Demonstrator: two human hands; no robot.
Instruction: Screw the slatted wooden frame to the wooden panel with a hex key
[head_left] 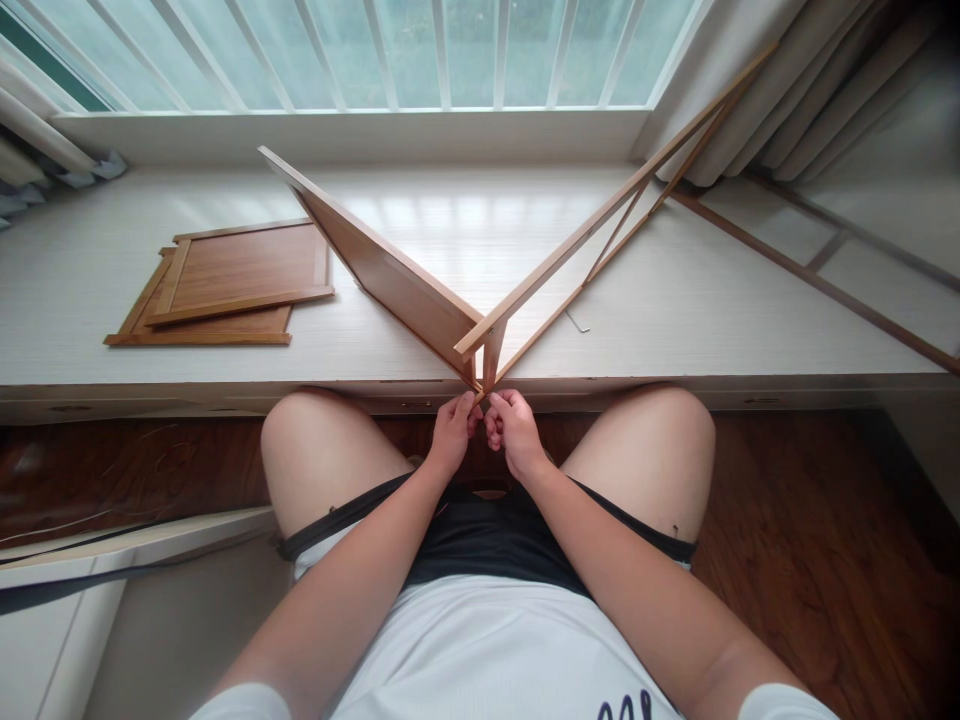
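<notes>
A wooden panel (390, 275) and a thin wooden frame (600, 225) stand on edge on the white window ledge (675, 310), meeting in a V at the ledge's front edge. My left hand (452, 432) and my right hand (512, 428) are side by side just below that corner, fingers pinched closed at the joint. What the fingertips hold is too small to make out. My knees flank the hands.
Two flat wooden panels (225, 285) lie stacked on the ledge at the left. A small metal hex key (577, 321) lies right of the frame. Another wooden frame (817, 270) lies at far right by the curtain (787, 110). Dark wood floor below.
</notes>
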